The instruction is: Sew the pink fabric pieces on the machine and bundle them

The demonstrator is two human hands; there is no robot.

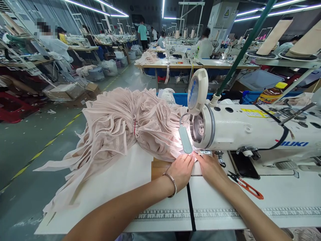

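Head view: left hand and right hand converge at pale pink fabric beside the sewing machine; grip closure, I cannot tell. Light, even guidance should suit.

Matt, pale-pink gathered cloth pieces; smooth, glossy white sewing-machine head; smooth white rectangular tabletop; shiny silver metal bangle.

Pale pink fabric lies heaped in ruffled layers on the tabletop.
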